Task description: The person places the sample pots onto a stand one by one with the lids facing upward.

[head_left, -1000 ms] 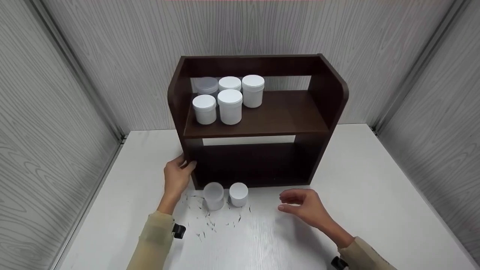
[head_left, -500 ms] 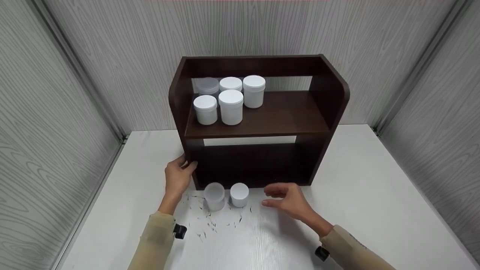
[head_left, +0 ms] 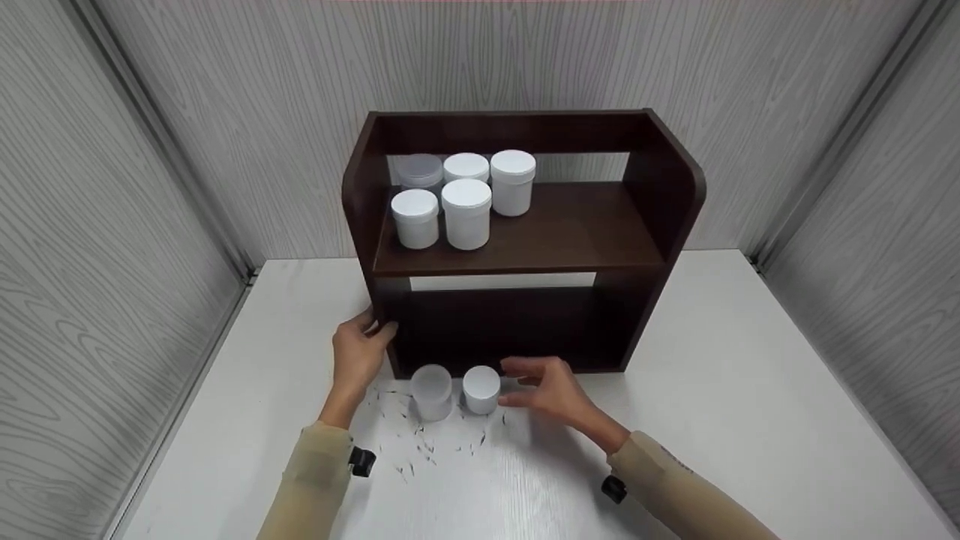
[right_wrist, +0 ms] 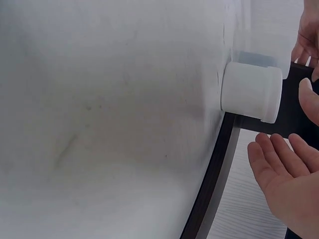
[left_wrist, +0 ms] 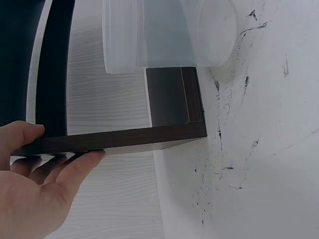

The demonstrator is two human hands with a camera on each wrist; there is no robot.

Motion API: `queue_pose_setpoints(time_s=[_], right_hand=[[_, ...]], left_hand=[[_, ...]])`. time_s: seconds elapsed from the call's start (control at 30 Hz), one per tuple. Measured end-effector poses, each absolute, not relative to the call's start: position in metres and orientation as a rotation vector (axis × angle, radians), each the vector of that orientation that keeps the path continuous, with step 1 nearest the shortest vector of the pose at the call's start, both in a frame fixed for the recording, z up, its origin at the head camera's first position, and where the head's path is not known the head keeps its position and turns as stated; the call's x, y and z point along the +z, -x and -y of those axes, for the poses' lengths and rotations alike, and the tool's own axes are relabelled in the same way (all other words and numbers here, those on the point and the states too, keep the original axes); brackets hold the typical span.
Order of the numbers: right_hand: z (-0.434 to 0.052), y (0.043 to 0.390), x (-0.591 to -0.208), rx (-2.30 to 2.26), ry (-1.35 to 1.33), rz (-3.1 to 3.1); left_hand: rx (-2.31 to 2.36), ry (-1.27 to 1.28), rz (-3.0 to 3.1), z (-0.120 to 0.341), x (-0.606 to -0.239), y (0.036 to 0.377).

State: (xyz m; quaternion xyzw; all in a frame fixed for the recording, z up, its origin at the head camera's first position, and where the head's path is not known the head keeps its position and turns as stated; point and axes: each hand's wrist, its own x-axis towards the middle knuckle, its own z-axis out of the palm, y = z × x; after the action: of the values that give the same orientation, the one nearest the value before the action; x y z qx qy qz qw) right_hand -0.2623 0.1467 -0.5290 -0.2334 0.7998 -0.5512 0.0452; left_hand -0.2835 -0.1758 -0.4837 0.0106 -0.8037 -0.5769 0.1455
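While your left hand [head_left: 360, 356] grips the dark shelf unit's [head_left: 525, 247] near left upright, your right hand [head_left: 544, 386] hovers just right of the small white jar [head_left: 481, 389], fingers loosely spread, holding nothing. That jar stands on the white surface [head_left: 750, 390] beside a frosted jar [head_left: 431, 391].
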Motion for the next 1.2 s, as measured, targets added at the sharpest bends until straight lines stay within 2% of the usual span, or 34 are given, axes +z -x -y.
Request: queue_pose_setpoints(time_s=[0.7, 1.2], right_hand=[[-0.120, 0.277, -0.541, -1.572, 0.642, -2.460], [-0.134, 0.272, -0.544, -1.642, 0.653, -2.342]], left_hand=[[-1.706, -0.035, 2.295, 0.176, -0.483, 0.284], [-1.694, -0.054, 2.313, 0.175, -0.484, 0.284]])
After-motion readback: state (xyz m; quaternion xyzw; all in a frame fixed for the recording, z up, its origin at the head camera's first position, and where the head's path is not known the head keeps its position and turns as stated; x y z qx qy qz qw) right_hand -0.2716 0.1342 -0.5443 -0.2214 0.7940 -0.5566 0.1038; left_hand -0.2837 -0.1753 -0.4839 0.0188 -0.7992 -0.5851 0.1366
